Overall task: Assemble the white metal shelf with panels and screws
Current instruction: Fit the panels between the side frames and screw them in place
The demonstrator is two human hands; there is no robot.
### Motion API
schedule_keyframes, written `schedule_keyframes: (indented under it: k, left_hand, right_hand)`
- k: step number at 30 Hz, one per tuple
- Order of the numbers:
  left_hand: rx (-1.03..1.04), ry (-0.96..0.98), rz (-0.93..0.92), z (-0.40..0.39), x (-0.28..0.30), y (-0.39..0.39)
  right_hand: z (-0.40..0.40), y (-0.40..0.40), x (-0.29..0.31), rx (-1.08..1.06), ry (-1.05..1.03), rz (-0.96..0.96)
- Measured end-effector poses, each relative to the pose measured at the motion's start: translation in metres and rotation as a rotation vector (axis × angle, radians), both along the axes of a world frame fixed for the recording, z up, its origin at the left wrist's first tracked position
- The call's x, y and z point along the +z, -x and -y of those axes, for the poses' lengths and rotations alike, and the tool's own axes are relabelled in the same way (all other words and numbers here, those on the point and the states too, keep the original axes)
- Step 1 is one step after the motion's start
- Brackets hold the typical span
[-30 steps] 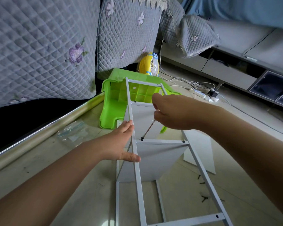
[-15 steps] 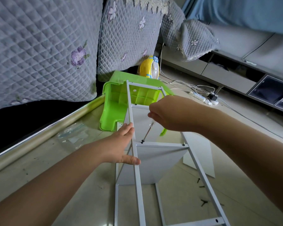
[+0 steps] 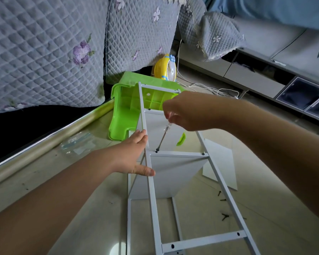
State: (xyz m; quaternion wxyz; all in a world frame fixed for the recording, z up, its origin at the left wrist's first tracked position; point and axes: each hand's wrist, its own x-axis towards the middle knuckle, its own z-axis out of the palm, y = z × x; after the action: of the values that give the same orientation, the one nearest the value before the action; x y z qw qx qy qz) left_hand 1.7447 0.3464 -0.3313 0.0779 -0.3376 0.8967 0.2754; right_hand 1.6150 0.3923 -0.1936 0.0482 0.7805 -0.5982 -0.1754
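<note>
- shelf frame [image 3: 153,190]: white metal, lying on floor against green stool [image 3: 125,115]
- left hand [image 3: 134,155]: grips frame rail
- right hand [image 3: 184,111]: pinches screwdriver [image 3: 163,137], tip on screw [image 3: 157,150] at crossbar

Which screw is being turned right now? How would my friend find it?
Start at the white metal frame lying on the floor. Follow the screwdriver down from the right hand. At its tip sits the screw, raised above the crossbar, unlike the sunk screw at the other end.
</note>
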Motion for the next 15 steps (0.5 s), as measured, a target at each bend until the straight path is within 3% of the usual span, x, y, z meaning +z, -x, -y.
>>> schedule_keyframes:
  k: [15]
  left_hand:
    - [-0.015,0.022,0.064,-0.001,0.002,0.002]
  right_hand:
    - [0.000,-0.007,-0.010,0.052,0.033,-0.127]
